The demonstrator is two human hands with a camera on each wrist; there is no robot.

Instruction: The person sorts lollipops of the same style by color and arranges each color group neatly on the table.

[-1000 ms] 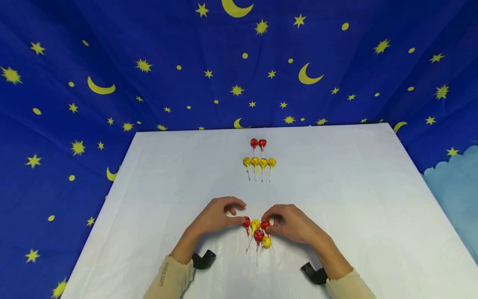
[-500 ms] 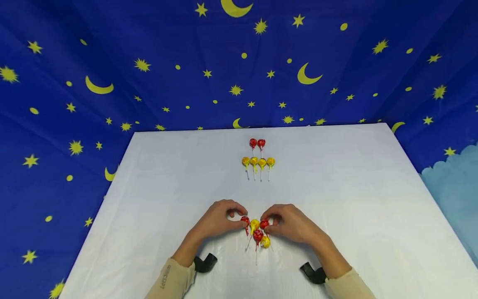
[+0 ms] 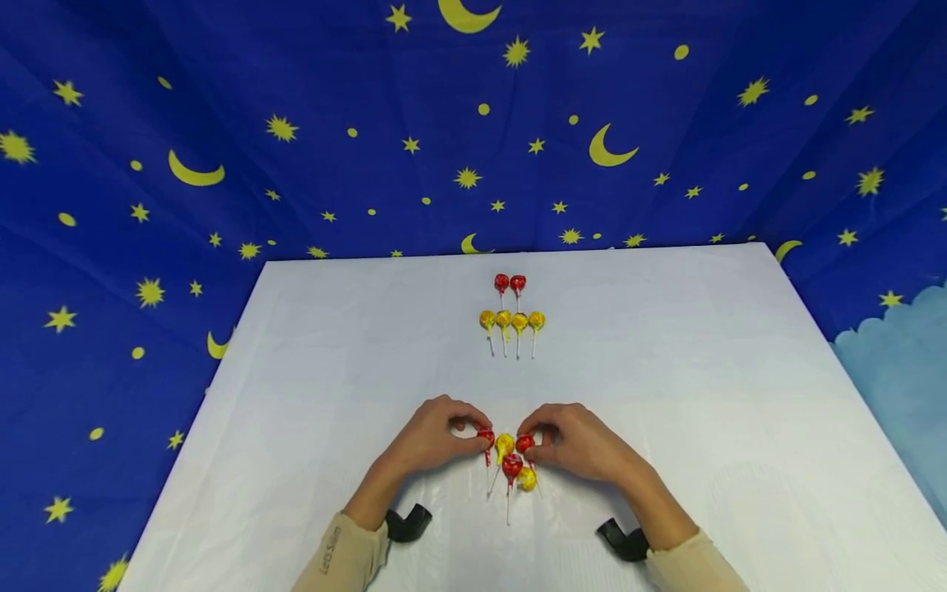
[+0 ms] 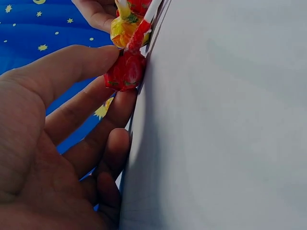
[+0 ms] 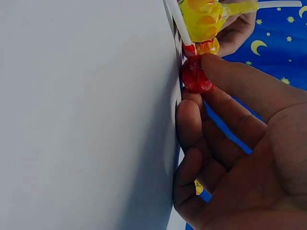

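Note:
Between thumb and fingertips my left hand [image 3: 440, 432] pinches the head of a red lollipop [image 4: 125, 72], its stick pointing toward me. My right hand [image 3: 579, 441] pinches another red lollipop [image 5: 196, 76] by its wrapped head, on the right side of the small pile. Between the two hands lie a yellow lollipop [image 3: 505, 446], a third red lollipop [image 3: 512, 467] nearer to me, and a second yellow lollipop [image 3: 527, 479] whose stick I cannot make out in the head view.
Farther back on the white table [image 3: 355, 345], several yellow lollipops [image 3: 504, 319] lie side by side in a row. Beyond them are two red lollipops [image 3: 510, 284], sticks toward me. A blue curtain [image 3: 311, 164] with moons and stars surrounds the table's back and sides.
My left hand's fingers have come down and closed around the head of the left red lollipop, which only the thumb was near before. My right hand keeps its hold in place.

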